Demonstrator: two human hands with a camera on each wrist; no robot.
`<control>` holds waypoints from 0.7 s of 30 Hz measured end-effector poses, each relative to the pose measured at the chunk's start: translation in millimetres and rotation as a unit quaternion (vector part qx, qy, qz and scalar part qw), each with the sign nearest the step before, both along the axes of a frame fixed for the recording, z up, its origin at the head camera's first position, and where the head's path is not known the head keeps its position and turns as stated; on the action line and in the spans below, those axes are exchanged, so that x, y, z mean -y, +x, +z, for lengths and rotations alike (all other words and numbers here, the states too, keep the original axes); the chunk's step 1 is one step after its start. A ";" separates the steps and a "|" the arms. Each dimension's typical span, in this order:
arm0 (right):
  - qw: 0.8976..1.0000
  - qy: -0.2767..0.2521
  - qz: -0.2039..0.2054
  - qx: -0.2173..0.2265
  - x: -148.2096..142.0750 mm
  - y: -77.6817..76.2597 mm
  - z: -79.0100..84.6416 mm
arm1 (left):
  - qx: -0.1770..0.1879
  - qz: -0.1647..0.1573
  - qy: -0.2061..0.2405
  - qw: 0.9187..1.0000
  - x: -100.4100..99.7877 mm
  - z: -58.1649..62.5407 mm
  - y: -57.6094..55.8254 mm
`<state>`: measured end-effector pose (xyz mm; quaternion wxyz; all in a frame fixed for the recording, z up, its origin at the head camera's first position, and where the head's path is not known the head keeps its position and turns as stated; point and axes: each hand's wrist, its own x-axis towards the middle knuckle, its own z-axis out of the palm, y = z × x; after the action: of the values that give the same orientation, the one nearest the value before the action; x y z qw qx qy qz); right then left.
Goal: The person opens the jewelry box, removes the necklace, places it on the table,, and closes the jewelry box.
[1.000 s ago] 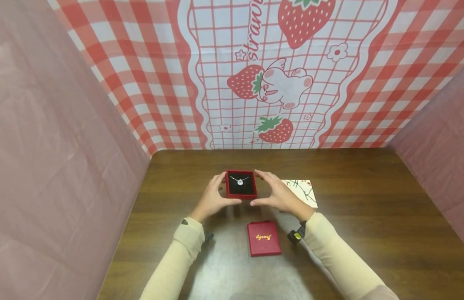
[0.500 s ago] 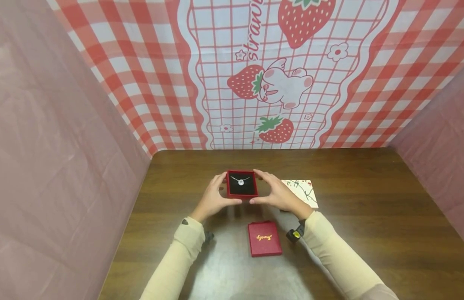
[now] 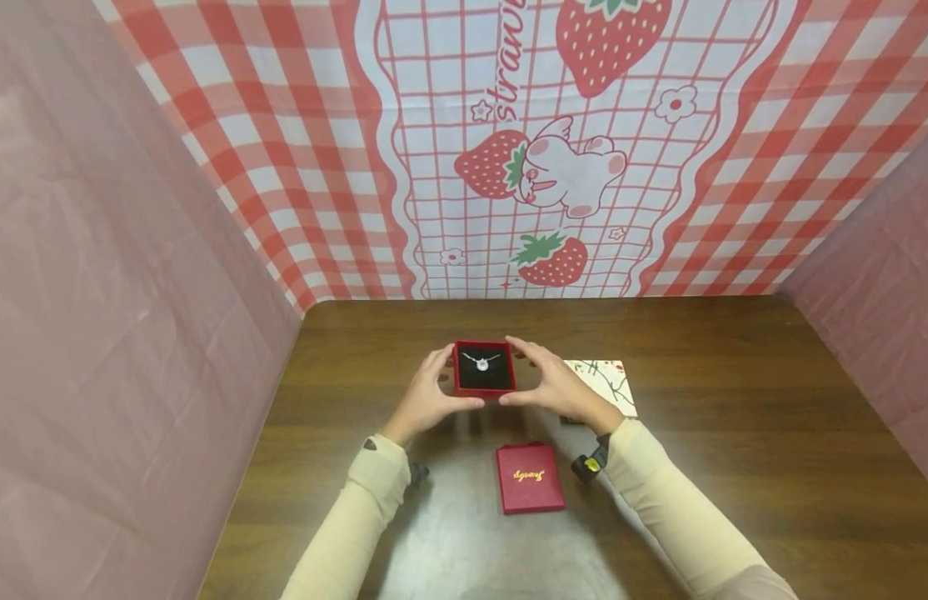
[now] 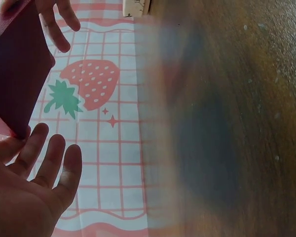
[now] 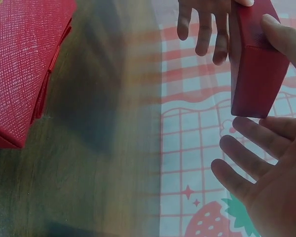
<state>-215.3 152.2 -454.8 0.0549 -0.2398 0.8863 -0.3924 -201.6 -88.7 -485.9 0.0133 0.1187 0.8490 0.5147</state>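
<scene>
A small red jewelry box (image 3: 490,393) with its top off is held up over the table between both hands. On its black insert sits a silver necklace (image 3: 482,365) with a round pendant. The left hand (image 3: 425,400) grips the box's left side, thumb along the front and index finger at the far corner. Opposite it, the right hand (image 3: 560,390) holds the right side by thumb and fingertips. In the right wrist view the right thumb (image 5: 281,37) presses the red wall and the other fingers spread below. The red lid (image 3: 531,492) with gold lettering lies nearer the body.
A cream square (image 3: 606,385) with a branch pattern lies behind the right forearm. Brown wooden table (image 3: 734,433) lies all around. Strawberry-print cloth (image 3: 426,192) hangs at the back, with pink cloth (image 3: 134,333) at the left. Black wrist devices (image 3: 590,465) are strapped at both cuffs.
The box has shifted very slightly right and levelled a little. The right hand and wrist have edged slightly left, its fingertips closer on the box. The lid lies where it was.
</scene>
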 end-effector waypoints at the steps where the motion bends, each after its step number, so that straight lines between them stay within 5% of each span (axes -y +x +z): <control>1: 1.000 -0.003 0.001 0.001 0.1 -0.3 0.0 | 0.002 0.000 -0.001 1.000 0.1 -0.5 0.0; 15: 1.000 -0.003 0.001 0.001 -0.7 -2.0 1.6 | 0.003 -0.020 -0.065 0.998 0.5 1.9 0.0; 21: 1.000 0.001 -0.002 -0.003 0.0 -1.9 2.3 | -0.008 -0.028 -0.059 0.998 0.8 4.6 1.5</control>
<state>-217.2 152.2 -452.5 0.0515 -0.2396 0.8871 -0.3912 -200.1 -89.5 -481.3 0.0282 0.1459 0.8745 0.4618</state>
